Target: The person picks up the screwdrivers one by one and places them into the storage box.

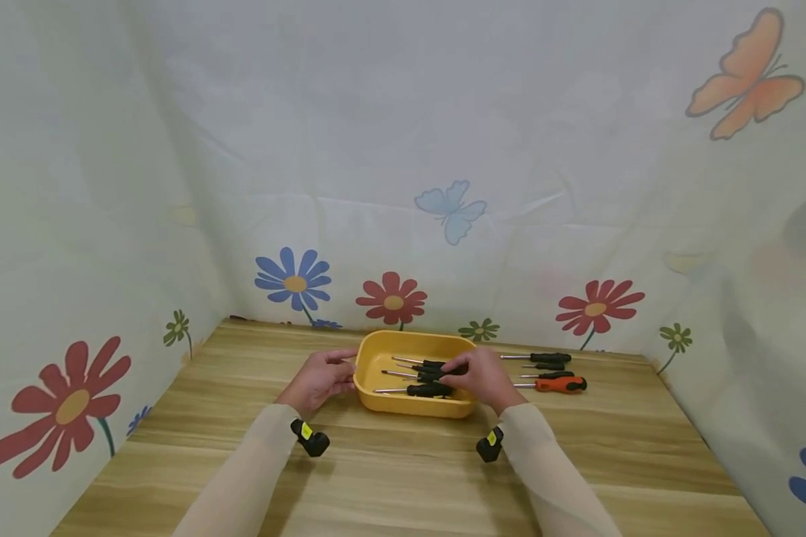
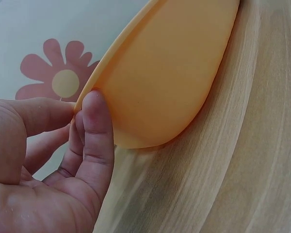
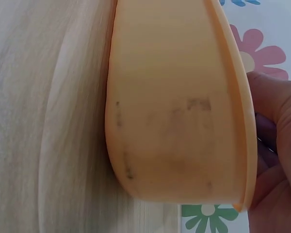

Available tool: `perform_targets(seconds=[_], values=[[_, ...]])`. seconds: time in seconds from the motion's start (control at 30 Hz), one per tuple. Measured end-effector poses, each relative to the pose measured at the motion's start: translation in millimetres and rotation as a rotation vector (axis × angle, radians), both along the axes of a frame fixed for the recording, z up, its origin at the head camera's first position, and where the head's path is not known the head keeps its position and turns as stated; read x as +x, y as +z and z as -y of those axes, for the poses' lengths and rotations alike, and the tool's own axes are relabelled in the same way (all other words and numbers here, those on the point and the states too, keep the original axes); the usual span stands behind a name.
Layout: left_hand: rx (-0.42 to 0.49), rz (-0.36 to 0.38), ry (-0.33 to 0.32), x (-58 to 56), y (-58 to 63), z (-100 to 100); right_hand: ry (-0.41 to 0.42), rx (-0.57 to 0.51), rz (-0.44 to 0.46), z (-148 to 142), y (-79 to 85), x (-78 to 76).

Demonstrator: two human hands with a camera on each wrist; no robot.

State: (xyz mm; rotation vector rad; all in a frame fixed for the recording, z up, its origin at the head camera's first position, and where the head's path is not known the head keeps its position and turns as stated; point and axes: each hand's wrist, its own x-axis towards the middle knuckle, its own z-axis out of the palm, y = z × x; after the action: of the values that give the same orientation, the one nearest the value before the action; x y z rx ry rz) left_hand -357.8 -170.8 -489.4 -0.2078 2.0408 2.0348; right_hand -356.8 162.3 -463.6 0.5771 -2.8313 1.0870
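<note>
Black-handled screwdriver (image 1: 455,370) in the pinch now: the right hand (image 1: 489,377) bends thumb and fingers round it, low over the right half of the yellow tray (image 1: 413,406). Over on the left, the left hand (image 1: 319,380) grips the tray's end, fingertips bent against rim and outer wall. Other black drivers (image 1: 430,390) lie close around that pinch, shanks pointing left, and that's the danger: a fingertip catching a neighbouring handle could drag it along. A slack left grip plus a sideways knock, and the tray could skid on the wooden table (image 1: 389,477). Just outside, to the right, lie dark-handled tools (image 1: 549,358), an orange-and-black screwdriver (image 1: 560,384) on their near side. Beyond hangs a flowered curtain (image 1: 376,112).
</note>
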Motion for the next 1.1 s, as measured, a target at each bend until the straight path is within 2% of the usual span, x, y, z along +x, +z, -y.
perform_targets(seconds=[0.57, 1.1], values=[[0.037, -0.008, -0.005, 0.5, 2.3, -0.8, -0.006, 0.129, -0.001, 10.4, 2.0, -8.1], [0.042, -0.005, 0.0, -1.4, -0.6, -0.8, 0.023, 0.208, 0.058, 15.1, 4.5, -11.1]])
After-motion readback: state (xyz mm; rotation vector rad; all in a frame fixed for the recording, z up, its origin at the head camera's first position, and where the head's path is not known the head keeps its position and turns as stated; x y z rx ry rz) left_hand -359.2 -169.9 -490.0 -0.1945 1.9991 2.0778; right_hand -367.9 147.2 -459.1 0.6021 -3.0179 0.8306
